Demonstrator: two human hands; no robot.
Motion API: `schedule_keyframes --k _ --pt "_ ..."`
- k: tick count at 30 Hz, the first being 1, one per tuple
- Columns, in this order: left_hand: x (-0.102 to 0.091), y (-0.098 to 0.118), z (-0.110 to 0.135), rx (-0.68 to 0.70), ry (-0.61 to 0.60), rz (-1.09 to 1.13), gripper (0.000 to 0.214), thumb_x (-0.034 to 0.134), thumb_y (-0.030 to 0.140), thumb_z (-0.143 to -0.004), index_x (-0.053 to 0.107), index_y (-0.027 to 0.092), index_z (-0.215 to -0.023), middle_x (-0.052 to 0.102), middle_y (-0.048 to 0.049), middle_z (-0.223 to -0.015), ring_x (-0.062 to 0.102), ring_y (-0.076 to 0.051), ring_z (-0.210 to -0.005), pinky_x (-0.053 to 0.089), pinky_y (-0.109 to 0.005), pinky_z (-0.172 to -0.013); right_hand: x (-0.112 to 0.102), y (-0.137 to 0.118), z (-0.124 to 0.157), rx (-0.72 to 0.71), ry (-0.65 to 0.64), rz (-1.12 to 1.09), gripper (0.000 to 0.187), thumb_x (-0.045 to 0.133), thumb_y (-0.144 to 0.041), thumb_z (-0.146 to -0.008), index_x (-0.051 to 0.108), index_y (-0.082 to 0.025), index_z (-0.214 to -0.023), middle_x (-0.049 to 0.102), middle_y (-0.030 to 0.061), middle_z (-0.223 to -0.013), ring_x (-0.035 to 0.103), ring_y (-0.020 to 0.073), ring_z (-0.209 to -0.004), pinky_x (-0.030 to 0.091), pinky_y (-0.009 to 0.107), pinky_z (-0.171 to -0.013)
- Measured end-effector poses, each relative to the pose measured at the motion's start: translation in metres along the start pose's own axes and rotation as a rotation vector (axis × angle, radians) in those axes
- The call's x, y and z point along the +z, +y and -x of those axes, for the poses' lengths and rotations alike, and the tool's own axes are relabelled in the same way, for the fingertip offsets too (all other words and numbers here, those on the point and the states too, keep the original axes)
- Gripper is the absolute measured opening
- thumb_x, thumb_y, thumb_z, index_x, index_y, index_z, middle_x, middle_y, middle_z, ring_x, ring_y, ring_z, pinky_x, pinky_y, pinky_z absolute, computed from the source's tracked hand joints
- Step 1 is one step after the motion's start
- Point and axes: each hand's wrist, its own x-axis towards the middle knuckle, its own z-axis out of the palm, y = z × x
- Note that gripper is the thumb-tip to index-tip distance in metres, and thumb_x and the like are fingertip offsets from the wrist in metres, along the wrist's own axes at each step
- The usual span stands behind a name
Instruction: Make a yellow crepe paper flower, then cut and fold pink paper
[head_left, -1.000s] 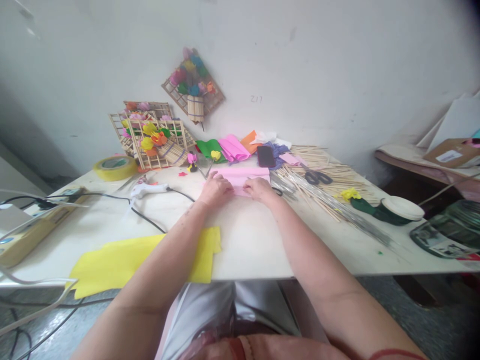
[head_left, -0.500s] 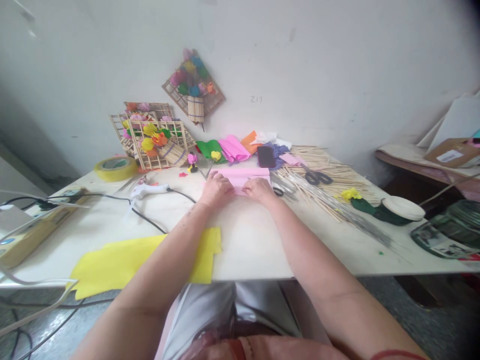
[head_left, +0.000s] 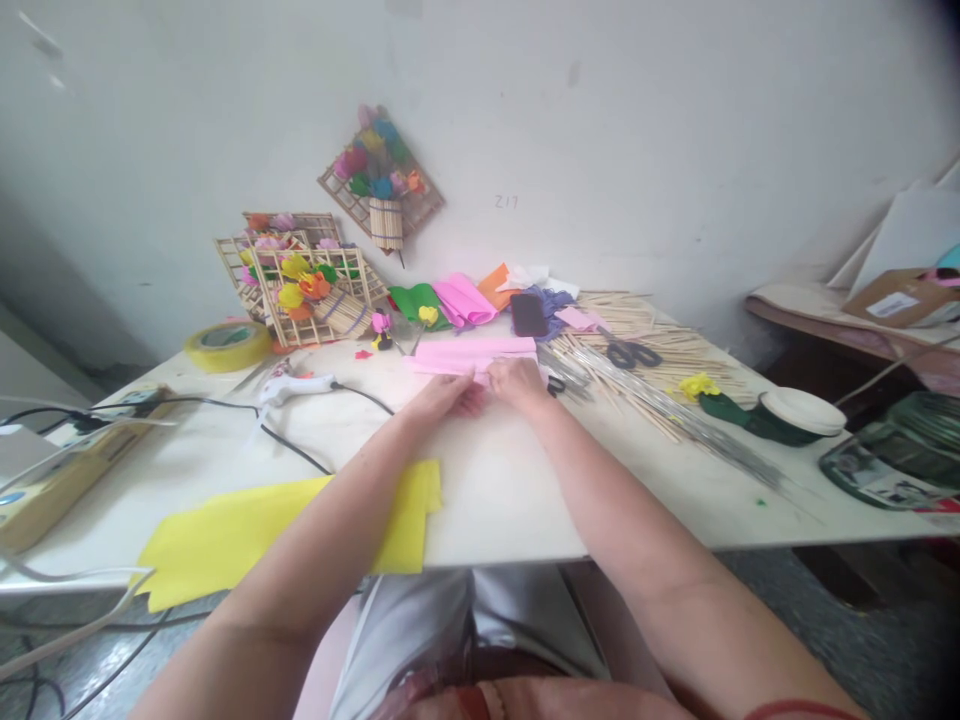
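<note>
A folded sheet of pink crepe paper [head_left: 474,350] lies on the white table in front of me. My left hand [head_left: 448,396] is closed at its near edge, thumb and fingertips together on the paper. Right beside it, my right hand [head_left: 516,382] has its fingers curled in and pinches the same edge. The fingertips of both hands nearly meet, and they partly cover the edge between them. Close to the right hand is a dark scissors handle [head_left: 556,385]. A yellow paper sheet [head_left: 225,528] lies under my left forearm.
On the left are a glue gun [head_left: 296,386], yellow tape [head_left: 228,346] and a power strip [head_left: 90,470] with cords. Stick frames with paper flowers [head_left: 304,290] lean behind. At right lie thin sticks [head_left: 660,350], wires [head_left: 694,435], scissors [head_left: 634,355] and a glass jar [head_left: 896,455].
My left hand has slid nearer to me and slightly right along the paper's near edge, uncovering more of the paper. My right hand's fingers are more curled. The view has shifted slightly.
</note>
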Motion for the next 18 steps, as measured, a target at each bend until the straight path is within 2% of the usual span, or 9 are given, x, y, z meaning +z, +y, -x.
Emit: schedule_keyframes --k 3,6,12,15,18 --pt "-0.005 -0.001 -0.004 -0.071 -0.024 0.369 0.045 0.043 0.047 -0.081 0.062 0.006 -0.084 0.066 -0.0165 -0.082 0.063 -0.018 -0.073 0.050 -0.032 -0.072 0.001 -0.005 0.001 -0.056 0.007 0.017 0.033 0.034 -0.019 -0.084 0.065 -0.013 -0.094 0.064 0.0128 -0.095 0.058 0.0216 -0.084 0.037 0.028 -0.066" --pt "-0.009 0.002 -0.007 -0.161 -0.031 0.520 0.044 0.040 0.044 -0.083 0.062 0.005 -0.083 0.065 -0.0190 -0.084 0.064 -0.021 -0.079 0.050 -0.034 -0.079 0.002 -0.009 0.002 -0.125 0.023 0.040 0.033 0.032 -0.017 -0.084 0.064 -0.012 -0.092 0.063 0.0139 -0.094 0.058 0.0227 -0.084 0.037 0.030 -0.064" --pt "-0.006 0.009 -0.009 -0.270 0.125 0.631 0.026 0.047 0.026 -0.083 0.058 0.004 -0.076 0.064 -0.0143 -0.068 0.064 -0.020 -0.070 0.053 -0.033 -0.075 0.002 -0.014 0.006 -0.174 0.021 0.066 0.032 0.032 -0.014 -0.084 0.063 -0.011 -0.093 0.062 0.0149 -0.094 0.057 0.0236 -0.085 0.038 0.031 -0.066" --pt "-0.002 0.009 -0.012 -0.267 0.185 0.639 0.014 0.048 0.013 -0.080 0.057 0.005 -0.075 0.063 -0.0126 -0.065 0.064 -0.018 -0.066 0.053 -0.033 -0.074 0.002 -0.018 0.009 -0.153 -0.012 0.057 0.033 0.031 -0.015 -0.085 0.062 -0.012 -0.096 0.062 0.0155 -0.097 0.058 0.0218 -0.083 0.038 0.030 -0.066" --pt "0.000 0.004 -0.015 -0.229 0.246 0.613 0.011 0.047 0.003 -0.077 0.057 0.005 -0.073 0.063 -0.0112 -0.062 0.064 -0.017 -0.063 0.054 -0.032 -0.072 -0.001 -0.020 0.010 -0.146 -0.010 0.048 0.033 0.030 -0.015 -0.085 0.061 -0.012 -0.097 0.062 0.0147 -0.097 0.058 0.0211 -0.083 0.038 0.030 -0.068"
